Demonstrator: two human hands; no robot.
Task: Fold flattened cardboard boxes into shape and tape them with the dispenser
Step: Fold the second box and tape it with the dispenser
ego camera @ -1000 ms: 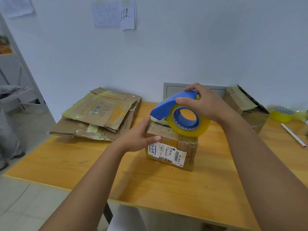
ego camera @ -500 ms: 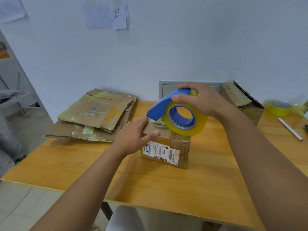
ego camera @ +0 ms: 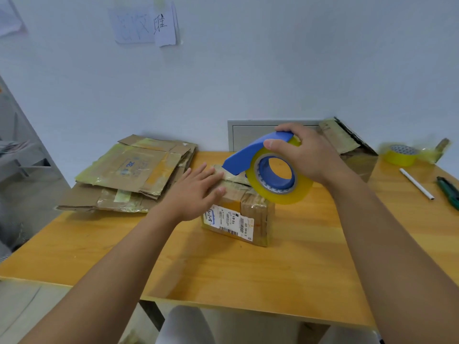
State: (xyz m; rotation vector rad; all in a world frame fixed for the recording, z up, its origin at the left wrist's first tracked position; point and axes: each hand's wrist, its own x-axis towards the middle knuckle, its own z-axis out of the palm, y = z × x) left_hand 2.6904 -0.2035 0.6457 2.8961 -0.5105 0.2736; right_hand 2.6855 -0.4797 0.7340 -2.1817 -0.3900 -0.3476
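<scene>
We see a small cardboard box (ego camera: 244, 214) standing on the wooden desk (ego camera: 223, 274), folded into shape, with a white shipping label (ego camera: 228, 223) on the side facing us. Our left hand (ego camera: 196, 192) lies flat on the box's top near its left edge, fingers straight and slightly spread, gripping nothing. Our right hand (ego camera: 308, 155) grips the blue tape dispenser (ego camera: 255, 153) from above, fingers curled over its handle, thumb on the near side. The yellowish tape roll (ego camera: 280, 180) in the dispenser sits over the right part of the box top, and the dispenser's blue nose points left and down toward the top flaps, just beside our left fingertips; we cannot tell whether it touches the cardboard. To the left on the desk lies a stack of flattened cardboard boxes (ego camera: 129, 175). Behind our right hand stands another cardboard box (ego camera: 352, 150), against the wall. Farther right lie a spare tape roll (ego camera: 401, 155), a white pen (ego camera: 416, 183) and a green tool (ego camera: 449, 192). Paper notes (ego camera: 146, 26) hang on the wall above.
</scene>
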